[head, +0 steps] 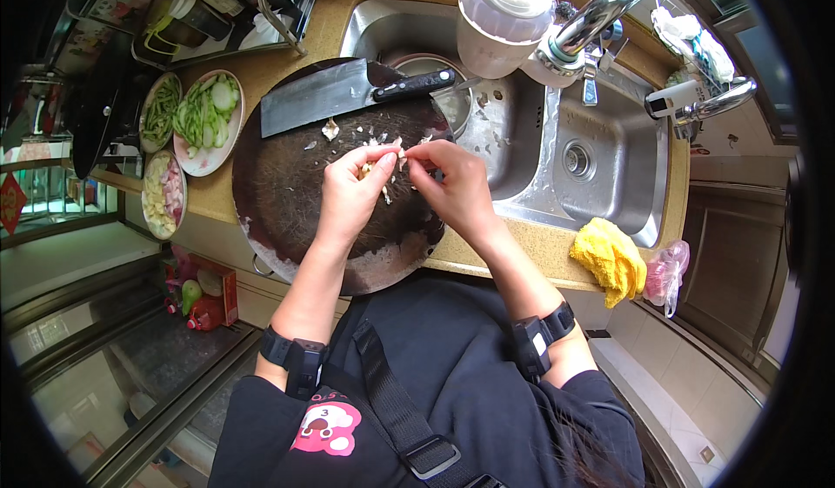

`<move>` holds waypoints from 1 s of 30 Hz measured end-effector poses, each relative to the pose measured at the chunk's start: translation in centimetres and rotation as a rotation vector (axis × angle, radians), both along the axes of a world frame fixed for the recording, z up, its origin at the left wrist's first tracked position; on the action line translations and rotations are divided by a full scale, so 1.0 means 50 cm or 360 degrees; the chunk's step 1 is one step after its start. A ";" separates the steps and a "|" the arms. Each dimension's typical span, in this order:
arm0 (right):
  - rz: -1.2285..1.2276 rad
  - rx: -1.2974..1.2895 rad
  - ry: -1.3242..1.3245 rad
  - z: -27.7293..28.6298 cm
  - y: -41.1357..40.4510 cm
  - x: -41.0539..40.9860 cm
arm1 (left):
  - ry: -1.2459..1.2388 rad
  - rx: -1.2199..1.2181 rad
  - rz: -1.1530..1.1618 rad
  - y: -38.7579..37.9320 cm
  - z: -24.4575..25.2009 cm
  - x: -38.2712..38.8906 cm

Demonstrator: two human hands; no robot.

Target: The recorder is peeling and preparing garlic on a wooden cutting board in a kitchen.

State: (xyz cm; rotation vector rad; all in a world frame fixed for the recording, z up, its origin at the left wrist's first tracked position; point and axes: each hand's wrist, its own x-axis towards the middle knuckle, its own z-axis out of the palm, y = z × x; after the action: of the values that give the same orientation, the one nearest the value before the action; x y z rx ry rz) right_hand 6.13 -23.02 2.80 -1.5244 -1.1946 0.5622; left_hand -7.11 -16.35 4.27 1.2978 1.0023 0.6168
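My left hand (349, 191) and my right hand (456, 184) meet above a round, dark wooden chopping board (280, 188). Between the two sets of fingertips is a small pale garlic clove (401, 154), pinched from both sides. More pale pieces, apparently garlic (365, 169), show in the curl of my left fingers. Scraps of papery skin (331, 129) are scattered over the board around and beyond the hands. A cleaver (319, 95) lies flat across the board's far side, its black handle pointing right.
Left of the board stand plates of sliced green vegetable (218, 113), green strips (162, 111), and pale and pink chopped pieces (163, 191). A double steel sink (551, 155) with a faucet (587, 25) and a plastic tub (496, 44) lies right. A yellow cloth (610, 259) hangs over the counter edge.
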 end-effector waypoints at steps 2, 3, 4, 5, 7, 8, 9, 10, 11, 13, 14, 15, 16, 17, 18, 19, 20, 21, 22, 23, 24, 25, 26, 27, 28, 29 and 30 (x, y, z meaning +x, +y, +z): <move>0.0035 0.0053 -0.0069 -0.002 -0.001 0.002 | 0.0036 0.0041 -0.0036 0.000 0.000 0.000; 0.0065 0.0100 -0.0122 -0.002 -0.001 0.003 | 0.0073 0.0082 -0.0071 0.000 0.000 0.000; 0.0095 0.0146 -0.0174 -0.003 -0.001 0.002 | 0.0073 0.0082 -0.0069 0.002 -0.001 -0.001; 0.0093 0.0145 -0.0175 -0.003 -0.001 0.002 | 0.0090 0.0127 -0.0077 0.004 -0.004 -0.002; 0.0095 0.0223 -0.0200 -0.006 0.000 0.001 | 0.0106 0.0171 -0.0087 0.004 -0.007 -0.002; 0.0095 0.0224 -0.0199 -0.007 0.000 0.002 | 0.0017 0.0025 -0.0044 0.004 -0.006 -0.001; 0.0094 0.0207 -0.0207 -0.008 0.001 0.002 | -0.0072 -0.0120 -0.0002 0.004 -0.006 -0.001; 0.0093 0.0190 -0.0215 -0.008 0.001 0.003 | -0.0072 -0.0119 -0.0002 0.005 -0.009 -0.003; 0.0091 0.0189 -0.0216 -0.007 0.000 0.003 | -0.0165 -0.0263 0.0046 0.006 -0.015 -0.005; 0.0066 0.0127 -0.0201 -0.005 -0.001 0.004 | -0.0259 -0.0409 0.0093 0.009 -0.018 -0.008; 0.0068 0.0127 -0.0200 -0.007 -0.002 0.006 | -0.0304 -0.0477 0.0136 0.011 -0.018 -0.008; 0.0058 0.0027 -0.0095 -0.009 -0.004 0.009 | -0.0349 -0.0545 0.0179 0.013 -0.019 -0.010; 0.0050 -0.0072 0.0011 -0.011 -0.007 0.013 | -0.0349 -0.0546 0.0183 0.015 -0.020 -0.013; -0.0008 -0.0051 0.0036 -0.010 -0.005 0.021 | -0.0447 -0.0641 0.0203 0.017 -0.022 -0.017; -0.0065 -0.0030 0.0062 -0.006 -0.002 0.032 | -0.0546 -0.0735 0.0224 0.020 -0.023 -0.023; -0.0118 -0.0141 0.0034 0.005 -0.002 0.051 | -0.0547 -0.0733 0.0233 0.024 -0.026 -0.030; -0.0216 -0.0200 0.0178 0.007 -0.001 0.070 | -0.0708 -0.0828 0.0228 0.028 -0.029 -0.036; -0.0277 -0.0306 0.0216 -0.004 0.001 0.095 | -0.0869 -0.0920 0.0228 0.032 -0.032 -0.043; -0.0336 -0.0413 0.0253 -0.018 0.003 0.120 | -0.0870 -0.0919 0.0231 0.036 -0.033 -0.048; -0.0360 -0.0555 -0.0006 -0.031 0.004 0.140 | -0.0846 -0.0967 0.0315 0.039 -0.035 -0.053; -0.0389 -0.0694 -0.0271 -0.041 0.003 0.160 | -0.0826 -0.1016 0.0392 0.041 -0.034 -0.057; -0.0331 -0.0833 -0.0528 -0.077 -0.001 0.175 | -0.0832 -0.1002 0.0392 0.043 -0.048 -0.067; -0.0257 -0.0954 -0.0721 -0.122 -0.009 0.186 | -0.0832 -0.1002 0.0383 0.044 -0.052 -0.068; -0.0266 -0.0687 -0.0944 -0.142 -0.010 0.177 | -0.0806 -0.1017 0.0351 0.044 -0.055 -0.072; -0.0273 -0.0415 -0.1159 -0.160 -0.013 0.172 | -0.0779 -0.1032 0.0317 0.045 -0.056 -0.073; -0.0215 -0.0270 -0.1015 -0.142 0.000 0.154 | -0.0783 -0.1030 0.0300 0.043 -0.054 -0.076; -0.0157 -0.0128 -0.0869 -0.105 0.018 0.127 | -0.0783 -0.1027 0.0316 0.043 -0.059 -0.082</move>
State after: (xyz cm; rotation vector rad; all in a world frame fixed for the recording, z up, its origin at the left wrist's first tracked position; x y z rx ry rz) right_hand 12.48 -22.12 -2.47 -1.8620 -1.5047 0.1242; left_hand -11.20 -14.22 1.34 0.4489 0.8203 0.6489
